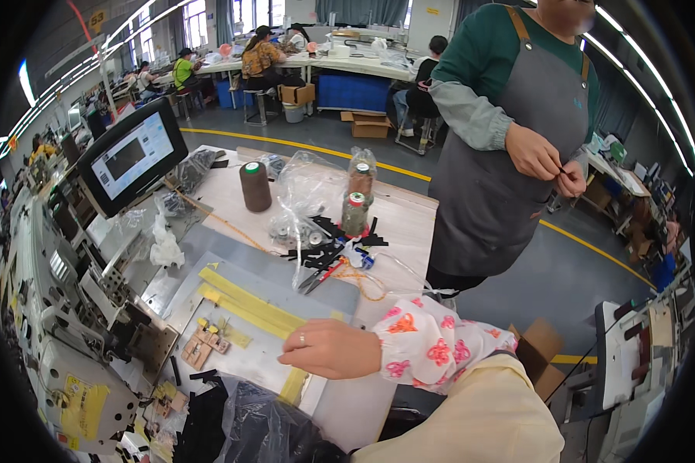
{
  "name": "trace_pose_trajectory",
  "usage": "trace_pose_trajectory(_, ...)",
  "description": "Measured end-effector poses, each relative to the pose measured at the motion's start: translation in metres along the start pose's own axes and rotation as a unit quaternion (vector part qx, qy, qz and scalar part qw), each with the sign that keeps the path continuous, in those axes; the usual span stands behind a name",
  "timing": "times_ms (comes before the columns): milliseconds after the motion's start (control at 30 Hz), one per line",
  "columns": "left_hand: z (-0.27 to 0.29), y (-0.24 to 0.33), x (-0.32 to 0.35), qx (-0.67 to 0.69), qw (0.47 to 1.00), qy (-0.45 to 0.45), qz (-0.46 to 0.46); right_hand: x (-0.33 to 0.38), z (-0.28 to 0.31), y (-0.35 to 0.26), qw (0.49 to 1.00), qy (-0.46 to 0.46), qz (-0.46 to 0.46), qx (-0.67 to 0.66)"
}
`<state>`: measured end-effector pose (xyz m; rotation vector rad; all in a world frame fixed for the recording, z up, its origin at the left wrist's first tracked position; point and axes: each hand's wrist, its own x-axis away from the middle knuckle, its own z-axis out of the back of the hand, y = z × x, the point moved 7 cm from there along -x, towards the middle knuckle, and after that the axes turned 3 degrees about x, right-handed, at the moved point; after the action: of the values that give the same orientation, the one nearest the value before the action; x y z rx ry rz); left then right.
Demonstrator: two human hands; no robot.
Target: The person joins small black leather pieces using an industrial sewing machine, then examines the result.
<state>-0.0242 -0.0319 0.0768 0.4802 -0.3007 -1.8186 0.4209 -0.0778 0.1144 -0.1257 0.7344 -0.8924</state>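
My right hand [328,349] hangs over the right part of a pale plate [259,351] with strips of yellow tape [253,299]. Its fingers are curled together, the tips turned down; whatever they may hold is hidden. A ring is on one finger, and a white sleeve with pink and orange print covers the forearm. My left hand is out of view. Left of my right hand, a small tan clamp-like block [205,345] with yellow bits lies on the plate. Black strips [202,417] and clear dark plastic [266,424] lie at the near edge.
A sewing machine [77,386] and a lit screen [131,158] stand left. Behind the plate are a brown thread cone [255,187], wrapped green thread [355,214], black strips [377,234] and red-handled snips [321,276]. A co-worker in a grey apron [486,185] stands beyond the table's right edge.
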Motion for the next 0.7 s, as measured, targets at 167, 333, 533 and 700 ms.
trace_pose_trajectory(167,0.023,0.061,0.038,-0.037,0.999,-0.005,-0.009,0.075,0.031,0.006,0.993,0.074,-0.096,0.010)
trace_pose_trajectory(333,0.046,0.128,0.059,-0.091,0.994,0.029,-0.052,0.061,0.039,-0.002,0.993,0.110,-0.024,-0.036)
trace_pose_trajectory(533,0.026,0.299,0.026,-0.079,0.975,-0.056,-0.198,0.018,0.024,0.005,0.993,0.034,0.078,-0.081)
trace_pose_trajectory(700,-0.020,0.417,0.024,0.045,0.928,-0.158,-0.334,-0.017,0.016,-0.013,0.979,0.015,0.151,-0.132)
